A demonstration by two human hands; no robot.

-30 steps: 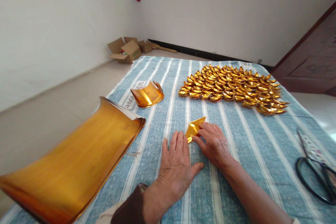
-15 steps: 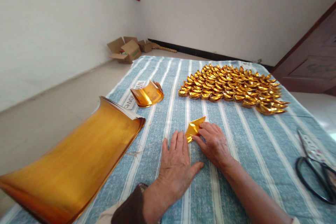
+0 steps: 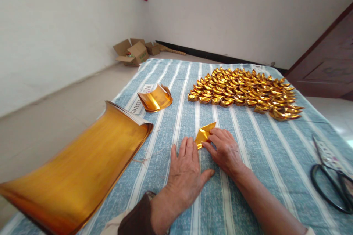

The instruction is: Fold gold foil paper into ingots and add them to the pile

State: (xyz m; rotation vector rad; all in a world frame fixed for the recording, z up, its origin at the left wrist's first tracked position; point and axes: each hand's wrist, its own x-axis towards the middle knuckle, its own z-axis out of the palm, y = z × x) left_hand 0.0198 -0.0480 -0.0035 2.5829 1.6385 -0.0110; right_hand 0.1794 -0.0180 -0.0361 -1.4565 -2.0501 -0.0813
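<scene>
On the blue-and-white striped cloth (image 3: 248, 143), the right hand (image 3: 224, 150) pinches a shiny folded gold paper triangle (image 3: 203, 134), tip pointing away-right; the left hand (image 3: 184, 170) lies spread flat.

— Hidden at six o'clock of the folded gold paper (image 3: 203, 134): near edge, under the right hand (image 3: 224, 150); cut off at five o'clock: scissors (image 3: 329, 183).

— At eight o'clock: gold sheet stack (image 3: 74, 176), corner lost; print on white label (image 3: 142, 97) partly covered.
</scene>
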